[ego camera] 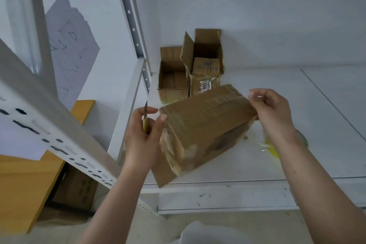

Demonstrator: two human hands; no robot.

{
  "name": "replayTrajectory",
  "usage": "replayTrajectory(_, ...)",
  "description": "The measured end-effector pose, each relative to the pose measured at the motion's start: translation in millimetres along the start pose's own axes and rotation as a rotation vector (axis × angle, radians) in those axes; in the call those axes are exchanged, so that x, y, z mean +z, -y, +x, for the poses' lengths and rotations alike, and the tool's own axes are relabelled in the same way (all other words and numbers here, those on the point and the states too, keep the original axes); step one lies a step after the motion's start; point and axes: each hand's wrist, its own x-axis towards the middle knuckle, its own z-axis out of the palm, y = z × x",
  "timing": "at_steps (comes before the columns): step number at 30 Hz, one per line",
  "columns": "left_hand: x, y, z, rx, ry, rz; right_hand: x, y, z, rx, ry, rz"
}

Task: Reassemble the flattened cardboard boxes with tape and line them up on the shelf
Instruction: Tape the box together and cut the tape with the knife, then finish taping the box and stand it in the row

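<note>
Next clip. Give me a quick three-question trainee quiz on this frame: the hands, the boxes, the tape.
1. True or false: the left hand holds a knife while touching the closed box.
2. How many open-topped boxes stand at the back of the shelf? A) one B) two C) four
3. Fill in: the yellow tape roll lies on the shelf, partly hidden behind the ____ forearm.

Key: 1 true; 2 B, the shorter open box and the taller open box; 3 right. The right hand pinches what looks like clear tape.

Three cardboard boxes (204, 128) were on the shelf (277, 89), alongside one tape roll (277, 147), one knife (145, 119), and two hands (143, 136).
</note>
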Motion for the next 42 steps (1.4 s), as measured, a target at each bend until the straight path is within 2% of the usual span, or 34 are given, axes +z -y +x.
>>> replayTrajectory(4,-0.2,-3.3,23.2,-0.061,0.064,0.178,-8.0,-4.4,-3.4,0.151,0.087,-0.120)
replayTrajectory(9,-7.8,-5.2,30.6,-0.047,0.228,0.382,-5.9,-3.6,-10.8,0.256,0.325,-0.111)
replayTrajectory(11,-7.5,-4.9,30.5,-0.018,0.265,0.468,-3.6,-1.4,-10.2,0.255,0.344,-0.071)
replayTrajectory(16,3.3,-5.2,42.9,0.077,0.270,0.590,-4.4,7.3,-12.1,0.129,0.235,-0.056)
replayTrajectory(21,29.4,-25.1,73.1,0.149,0.294,0.771,-5.6,27.7,-23.4,0.332,0.399,-0.006)
replayTrajectory(24,47.1,-43.0,87.1,0.226,0.386,0.870,-3.9,35.5,-38.3,0.427,0.496,0.000)
replayTrajectory(29,86.0,-60.9,93.8,0.369,0.517,0.905,-12.9,37.0,-51.1,0.495,0.596,0.013)
replayTrajectory(33,119.8,-61.1,94.9,0.411,0.667,0.950,-17.0,32.8,-54.0,0.543,0.675,0.082)
replayTrajectory(35,129.9,-54.8,91.5,0.403,0.710,0.986,-16.2,24.6,-55.1,0.539,0.637,0.062)
replayTrajectory(38,130.0,-43.7,90.8,0.395,0.663,0.956,-25.1,1.2,-48.3,0.460,0.476,-0.087)
replayTrajectory(40,126.2,-39.8,89.6,0.414,0.614,0.919,-41.0,-19.2,-38.7,0.350,0.304,-0.317)
replayTrajectory(42,123.7,-39.2,85.2,0.442,0.563,0.864,-59.2,-38.0,-29.9,0.254,0.245,-0.728)
